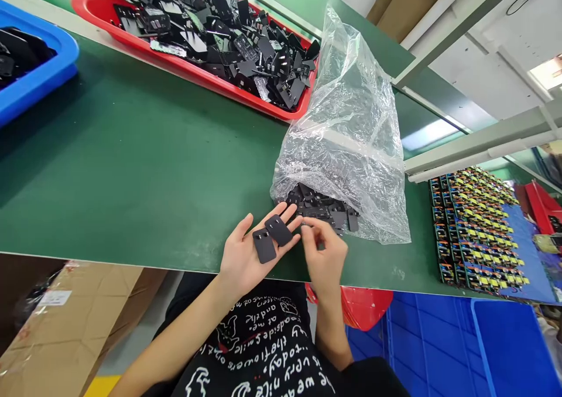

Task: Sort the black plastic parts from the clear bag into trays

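Observation:
My left hand point(246, 253) lies palm up at the near edge of the green table, fingers spread, with two small flat black plastic plates point(271, 238) resting on the palm. My right hand point(324, 253) is just to its right, fingers curled in a pinch beside the plates and in front of a clear plastic bag point(351, 133) whose open mouth spills more black plates point(322, 209). Whether the pinch holds anything is hidden.
A red tray point(105, 7) heaped with black plastic parts stands at the back. A blue bin point(39, 75) sits far left. Green circuit boards with yellow parts point(478, 233) are stacked at the right. Blue crates point(439, 350) and a cardboard box point(61, 327) stand below the table.

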`<state>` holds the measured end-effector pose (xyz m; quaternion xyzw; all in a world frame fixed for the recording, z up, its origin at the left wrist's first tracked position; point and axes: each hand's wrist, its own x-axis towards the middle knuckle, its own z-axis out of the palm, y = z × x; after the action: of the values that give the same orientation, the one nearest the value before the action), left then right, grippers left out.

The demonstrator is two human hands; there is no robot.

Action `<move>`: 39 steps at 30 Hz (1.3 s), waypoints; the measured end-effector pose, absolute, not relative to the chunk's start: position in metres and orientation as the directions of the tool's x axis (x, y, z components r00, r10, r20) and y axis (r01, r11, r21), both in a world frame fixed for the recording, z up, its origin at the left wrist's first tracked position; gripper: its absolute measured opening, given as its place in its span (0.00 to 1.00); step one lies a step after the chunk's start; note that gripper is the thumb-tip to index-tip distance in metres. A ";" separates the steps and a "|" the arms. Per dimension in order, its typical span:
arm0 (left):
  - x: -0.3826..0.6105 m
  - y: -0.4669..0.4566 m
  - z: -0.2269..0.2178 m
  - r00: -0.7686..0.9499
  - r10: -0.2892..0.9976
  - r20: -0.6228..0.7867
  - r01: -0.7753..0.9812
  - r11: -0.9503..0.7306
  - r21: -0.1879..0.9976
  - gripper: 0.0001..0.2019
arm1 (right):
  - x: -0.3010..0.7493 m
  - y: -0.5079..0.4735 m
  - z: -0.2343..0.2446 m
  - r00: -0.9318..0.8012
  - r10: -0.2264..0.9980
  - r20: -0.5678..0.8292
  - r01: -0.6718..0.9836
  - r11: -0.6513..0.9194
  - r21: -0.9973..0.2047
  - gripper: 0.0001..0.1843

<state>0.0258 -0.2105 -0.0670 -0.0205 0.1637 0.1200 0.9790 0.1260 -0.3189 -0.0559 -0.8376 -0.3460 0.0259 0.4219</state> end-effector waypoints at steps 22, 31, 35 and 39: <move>0.025 -0.211 -0.072 0.940 0.200 -0.276 -0.240 0.963 -0.121 0.31 | 0.124 -0.321 -0.052 0.742 0.650 0.162 0.472 -0.336 -0.815 0.08; 0.027 -0.212 -0.069 0.933 0.176 -0.313 -0.202 0.978 -0.051 0.31 | 0.125 -0.325 -0.060 0.749 0.610 0.258 0.593 -0.445 -0.671 0.15; 0.028 -0.212 -0.067 0.926 0.187 -0.327 -0.215 0.975 -0.051 0.31 | 0.129 -0.325 -0.059 0.744 0.615 0.262 0.609 -0.461 -0.645 0.14; 0.027 -0.212 -0.068 0.931 0.197 -0.307 -0.230 0.970 -0.075 0.31 | 0.132 -0.330 -0.057 0.785 0.551 0.283 0.557 -0.430 -0.710 0.13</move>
<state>0.0274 -0.2123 -0.0677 -0.0548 0.1503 0.1088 0.9811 0.1325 -0.3300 -0.0567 -0.8456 -0.3275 -0.0038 0.4215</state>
